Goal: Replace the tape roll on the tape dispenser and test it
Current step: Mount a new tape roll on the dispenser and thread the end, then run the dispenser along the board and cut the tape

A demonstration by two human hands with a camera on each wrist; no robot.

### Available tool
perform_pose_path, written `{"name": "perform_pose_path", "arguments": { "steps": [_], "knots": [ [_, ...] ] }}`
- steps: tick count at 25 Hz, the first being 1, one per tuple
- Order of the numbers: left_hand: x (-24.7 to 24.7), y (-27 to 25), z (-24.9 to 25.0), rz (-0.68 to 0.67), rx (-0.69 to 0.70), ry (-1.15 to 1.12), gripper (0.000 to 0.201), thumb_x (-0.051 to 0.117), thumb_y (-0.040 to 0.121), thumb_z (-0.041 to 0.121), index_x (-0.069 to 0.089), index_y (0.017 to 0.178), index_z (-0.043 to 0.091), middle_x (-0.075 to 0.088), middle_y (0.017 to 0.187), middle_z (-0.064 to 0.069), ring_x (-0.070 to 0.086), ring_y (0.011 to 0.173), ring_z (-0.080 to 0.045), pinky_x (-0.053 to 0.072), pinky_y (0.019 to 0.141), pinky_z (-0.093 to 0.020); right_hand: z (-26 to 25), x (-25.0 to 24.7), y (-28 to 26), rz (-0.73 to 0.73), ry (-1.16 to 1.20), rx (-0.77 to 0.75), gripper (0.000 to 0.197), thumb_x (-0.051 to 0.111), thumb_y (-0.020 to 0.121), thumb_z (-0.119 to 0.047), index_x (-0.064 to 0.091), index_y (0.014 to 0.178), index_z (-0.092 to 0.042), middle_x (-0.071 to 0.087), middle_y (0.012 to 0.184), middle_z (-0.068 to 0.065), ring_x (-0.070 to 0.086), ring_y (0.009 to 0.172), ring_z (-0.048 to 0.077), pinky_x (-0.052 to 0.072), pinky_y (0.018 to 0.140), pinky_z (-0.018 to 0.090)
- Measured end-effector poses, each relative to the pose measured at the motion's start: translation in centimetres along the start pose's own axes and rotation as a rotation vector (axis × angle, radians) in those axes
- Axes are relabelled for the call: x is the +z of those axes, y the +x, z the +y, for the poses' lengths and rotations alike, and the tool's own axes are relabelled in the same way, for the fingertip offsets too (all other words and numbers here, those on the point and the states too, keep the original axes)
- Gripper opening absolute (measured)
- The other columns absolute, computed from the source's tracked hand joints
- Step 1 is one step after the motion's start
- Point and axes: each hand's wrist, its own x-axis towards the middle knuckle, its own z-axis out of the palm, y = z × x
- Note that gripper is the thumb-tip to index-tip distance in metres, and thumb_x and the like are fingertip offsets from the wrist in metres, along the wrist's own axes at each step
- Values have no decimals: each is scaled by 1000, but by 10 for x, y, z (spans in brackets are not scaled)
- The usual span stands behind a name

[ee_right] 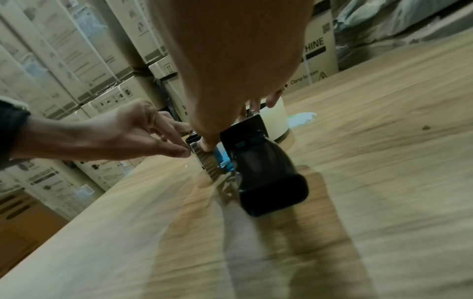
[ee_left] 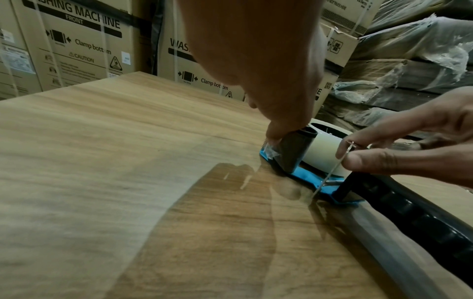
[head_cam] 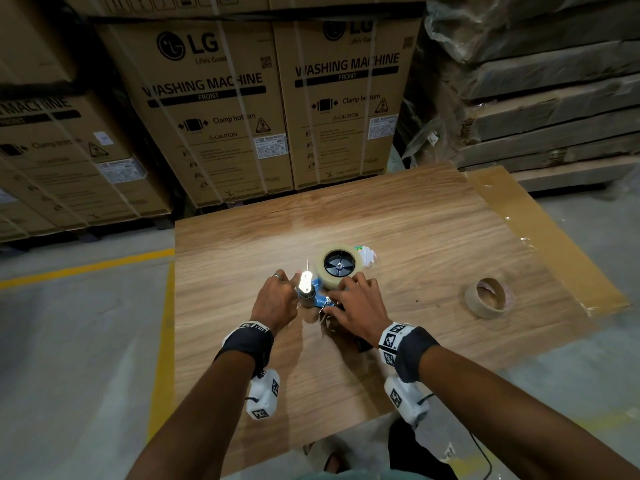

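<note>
The tape dispenser (head_cam: 320, 299) lies on its side on the wooden table (head_cam: 415, 237), blue frame (ee_left: 307, 179) down and black handle (ee_right: 266, 172) towards me. A full cream tape roll (head_cam: 339, 268) sits on its black hub. My left hand (head_cam: 292, 282) pinches the shiny loose tape end (head_cam: 305, 283) over the black roller (ee_left: 294, 149), beside the cutter teeth. My right hand (ee_left: 345, 153) pinches the thin metal flap (ee_left: 332, 172) between thumb and forefinger, close to the roll. The handle's upper part is hidden under my right palm in the head view.
An empty cardboard tape core (head_cam: 488, 297) stands on the table to the right. A crumpled white scrap (head_cam: 367, 254) lies just behind the roll. Stacked washing-machine cartons (head_cam: 221, 109) line the far side, wrapped pallets (head_cam: 554, 98) the right.
</note>
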Motion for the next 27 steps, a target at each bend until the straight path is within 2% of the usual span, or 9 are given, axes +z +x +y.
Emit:
{"name": "perform_pose_path", "arguments": {
  "steps": [4, 11, 15, 17, 19, 21, 24, 25, 27],
  "knots": [
    [-4, 5, 2, -40, -50, 44, 57, 73, 73, 8, 61, 128, 6, 64, 86, -19, 64, 80, -41, 47, 56, -37, -2, -2, 4, -12, -14, 24, 42, 59, 93, -57, 74, 123, -33, 68, 112, 1, 53, 112, 29, 38, 86, 43],
    [0, 5, 2, -69, -72, 61, 57, 64, 83, 15, 50, 139, 11, 62, 101, -18, 63, 93, -39, 47, 66, -39, -20, -2, 14, -21, -39, 105, 31, 59, 94, -43, 76, 100, -18, 74, 107, 2, 55, 116, 30, 38, 92, 45],
    [1, 4, 0, -73, -79, 44, 57, 62, 84, 17, 49, 140, 14, 63, 99, -16, 63, 96, -38, 48, 68, -40, -28, 3, 13, -10, -15, 174, 30, 57, 91, -44, 74, 100, -20, 72, 104, 3, 56, 113, 30, 38, 92, 47],
    [2, 0, 0, -55, -85, 10, 58, 62, 84, 18, 49, 141, 17, 64, 95, -15, 63, 95, -38, 48, 67, -39, -22, 5, 12, 0, 9, 157, 35, 58, 92, -47, 74, 108, -21, 68, 108, 5, 54, 114, 31, 40, 92, 47],
    [0, -3, -1, -40, -87, -6, 62, 63, 85, 21, 46, 144, 21, 67, 95, -14, 63, 96, -37, 48, 68, -40, -13, 7, 7, -19, 82, 139, 46, 64, 89, -48, 66, 128, -24, 59, 119, 6, 50, 118, 30, 44, 92, 45],
    [0, -5, -2, -51, -76, -12, 67, 66, 85, 23, 42, 148, 22, 68, 100, -15, 62, 101, -37, 50, 72, -41, 0, 9, -5, -13, 130, 137, 63, 73, 82, -49, 56, 136, -22, 51, 126, 8, 48, 119, 30, 48, 93, 44],
    [-4, -6, -4, -110, -72, -6, 74, 66, 86, 25, 35, 152, 24, 68, 107, -14, 62, 106, -36, 51, 74, -42, 14, 14, -28, 26, 362, 269, 84, 84, 74, -53, 44, 138, -16, 43, 128, 8, 48, 110, 24, 52, 92, 40],
    [-5, -7, -5, -133, -62, -1, 75, 66, 86, 23, 33, 154, 25, 68, 109, -14, 61, 107, -35, 51, 74, -41, 17, 19, -31, 0, 496, 366, 84, 86, 73, -51, 44, 136, -15, 45, 124, 7, 50, 103, 22, 52, 88, 37],
    [-11, -7, -9, -173, -38, 17, 74, 61, 84, 10, 37, 153, 25, 67, 119, -14, 60, 109, -34, 51, 73, -41, 20, 22, -32, -154, 741, 542, 72, 86, 76, -50, 53, 124, -9, 61, 112, 7, 61, 92, 22, 54, 79, 33]
  ]
}}
